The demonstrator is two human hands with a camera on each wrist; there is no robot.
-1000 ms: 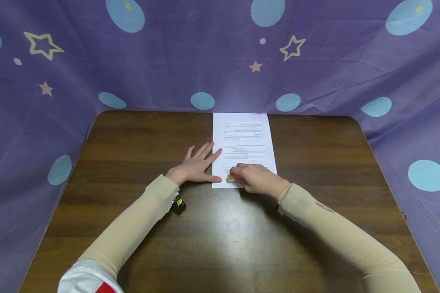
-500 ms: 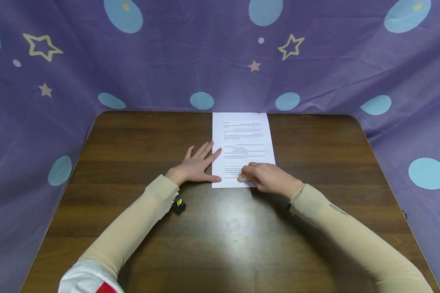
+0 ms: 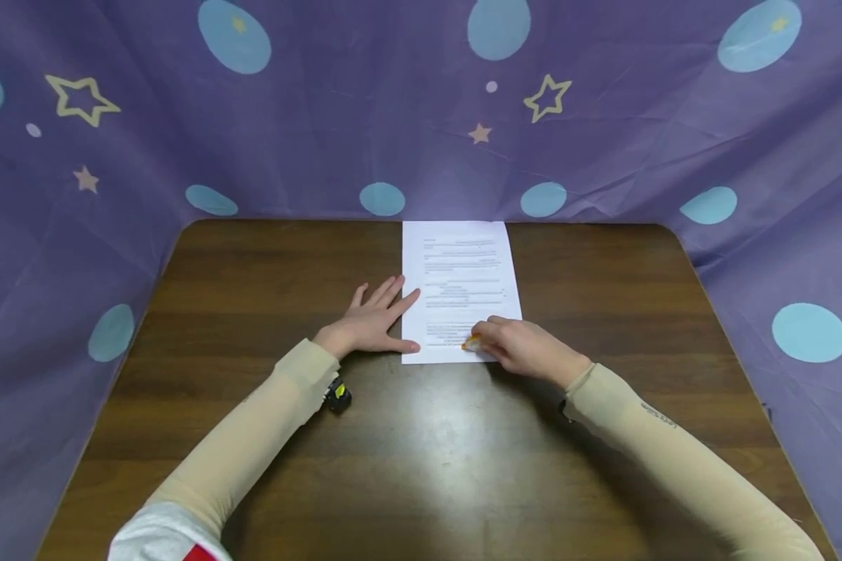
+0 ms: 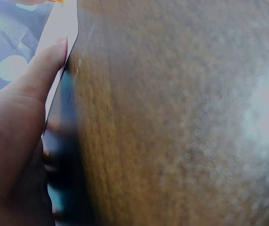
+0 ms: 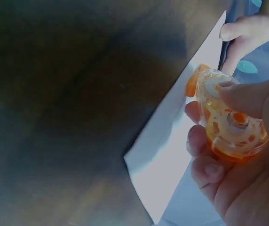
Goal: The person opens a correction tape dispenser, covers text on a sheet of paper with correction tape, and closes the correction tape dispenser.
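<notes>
A sheet of printed paper [image 3: 412, 257] lies flat at the back middle of the table. My left hand [image 3: 370, 324] rests with spread fingers at its left edge, the thumb and index finger on the sheet. Near the sheet's bottom edge, my right hand [image 3: 526, 349] holds a correction tape dispenser [image 5: 233, 122] between thumb and curled fingers. Its body is clear and orange, with a reel inside. In the head view the orange tip of the correction tape [image 3: 470, 342] is at the lowest printed lines; whether it touches the paper cannot be told.
The brown wooden table [image 3: 421, 467] has a glare spot in front of the paper. A purple curtain [image 3: 288, 140] with stars and blue ovals hangs along the back and sides. A small black device [image 3: 338, 395] sits at my left wrist.
My right hand has slid to the right along the bottom lines with the correction tape, more slowly in the last half second. The left hand stays put on the paper. The head view has shifted slightly.
</notes>
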